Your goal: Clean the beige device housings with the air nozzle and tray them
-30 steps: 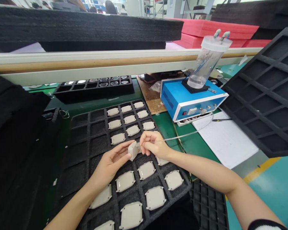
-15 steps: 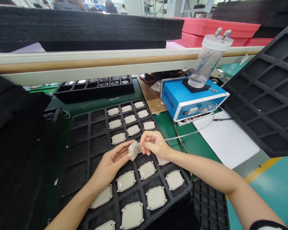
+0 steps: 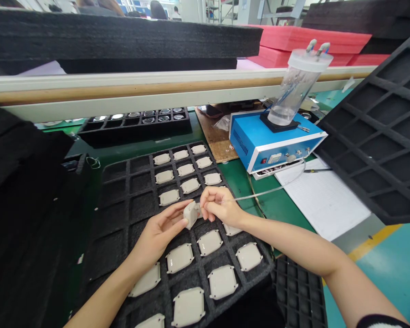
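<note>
Between the thumb and fingers of my left hand (image 3: pixel 159 232) a beige watch case (image 3: pixel 190 215) is held tilted up on its edge, above the foam tray. My right hand (image 3: pixel 222 207) pinches the end of a clear thin tube (image 3: pixel 259 194) against the side of that case; the exact tip is hidden by my fingers. Below both hands lies a black foam tray (image 3: pixel 126 228) with square pockets, where several more beige watch cases (image 3: pixel 222 281) lie flat. The tray's left columns of pockets hold none.
A blue machine (image 3: pixel 276 136) with a clear cylinder (image 3: pixel 290 95) stands behind on the right, feeding the tube. White paper (image 3: pixel 323 198) lies beside it with a pen. Another foam tray (image 3: pixel 379 132) leans at the right. A shelf rail (image 3: pixel 140 91) crosses the back; foam stacks (image 3: pixel 17 191) rise at left.
</note>
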